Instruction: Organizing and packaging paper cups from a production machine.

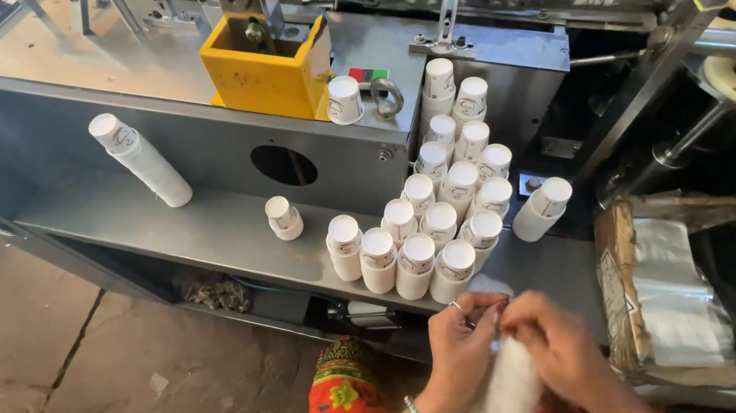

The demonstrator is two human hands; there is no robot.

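Note:
Both my hands are at the bottom centre, close together on a white stack of paper cups point(508, 399) that blurs between them. My left hand point(458, 347), with a ring and a bangle, grips the stack's upper end from the left. My right hand point(559, 344) holds it from the right, fingers pinched at the top. Just beyond my hands, several upside-down stacks of white paper cups point(437, 225) stand clustered on the grey metal shelf point(190, 228).
A tall cup stack point(140, 161) leans at the shelf's left, a short one point(283, 218) stands alone, another point(542, 209) lies tilted at the right. A yellow box point(265, 78) sits on the machine. A cardboard box with plastic liner point(705, 288) is at right. Stone floor lies at left.

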